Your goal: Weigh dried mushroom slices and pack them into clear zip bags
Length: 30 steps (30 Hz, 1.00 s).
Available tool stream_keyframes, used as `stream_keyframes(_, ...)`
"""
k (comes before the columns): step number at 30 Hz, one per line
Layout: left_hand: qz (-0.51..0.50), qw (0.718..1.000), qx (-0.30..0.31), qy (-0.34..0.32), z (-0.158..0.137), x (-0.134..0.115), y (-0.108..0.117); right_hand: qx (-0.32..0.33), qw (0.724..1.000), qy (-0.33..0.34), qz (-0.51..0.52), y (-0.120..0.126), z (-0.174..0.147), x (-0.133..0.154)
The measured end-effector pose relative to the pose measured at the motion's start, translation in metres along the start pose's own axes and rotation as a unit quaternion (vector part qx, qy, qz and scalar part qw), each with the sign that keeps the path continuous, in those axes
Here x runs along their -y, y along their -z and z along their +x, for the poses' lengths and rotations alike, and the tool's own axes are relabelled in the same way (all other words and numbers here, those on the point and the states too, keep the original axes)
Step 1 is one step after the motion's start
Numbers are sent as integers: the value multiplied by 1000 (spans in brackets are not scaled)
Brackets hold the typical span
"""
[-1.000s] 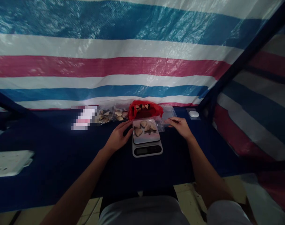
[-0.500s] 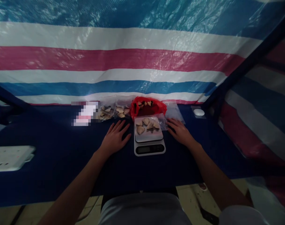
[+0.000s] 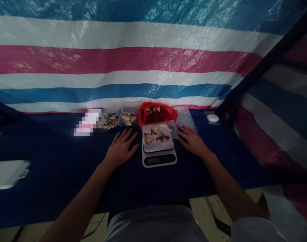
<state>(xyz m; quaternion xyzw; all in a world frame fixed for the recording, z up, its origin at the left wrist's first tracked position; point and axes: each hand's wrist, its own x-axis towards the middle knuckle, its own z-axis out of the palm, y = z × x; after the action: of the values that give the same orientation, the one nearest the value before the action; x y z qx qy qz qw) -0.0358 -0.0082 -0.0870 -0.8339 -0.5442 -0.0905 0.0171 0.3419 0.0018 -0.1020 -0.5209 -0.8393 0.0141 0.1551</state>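
Note:
My left hand (image 3: pixel 121 148) lies flat on the dark blue tabletop (image 3: pixel 75 181), fingers spread and holding nothing. To its right stands a white kitchen scale (image 3: pixel 159 159), its display too dark to read. Several pale, dark-edged dried slices (image 3: pixel 149 138), perhaps mushroom, rest on the weighing plate. My right hand (image 3: pixel 192 140) is also spread open, its fingertips by a clear plastic bag (image 3: pixel 174 129) at the scale's right edge; whether they touch is unclear. Behind the scale sits an open red plastic bag (image 3: pixel 143 116) with more slices inside.
Two clear bags of slices, a left one (image 3: pixel 111 121) and a right one (image 3: pixel 128 118), lie beyond my left hand. Further left is a blurred-out bright patch (image 3: pixel 87 122). A white power strip (image 3: pixel 8 173) is at far left, a white oval object (image 3: pixel 213 118) at right. Striped sheeting (image 3: pixel 143 60) closes the back.
The view has shifted slightly, so the table items appear a little further left. Both hands stay resting on the table, and the slices remain on the scale.

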Motion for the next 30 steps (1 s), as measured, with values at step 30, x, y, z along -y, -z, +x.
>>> stream_keyframes(30, -82, 994, -66, -12, 1, 3, -1, -81, 985, -23, 149, 2, 0, -6)
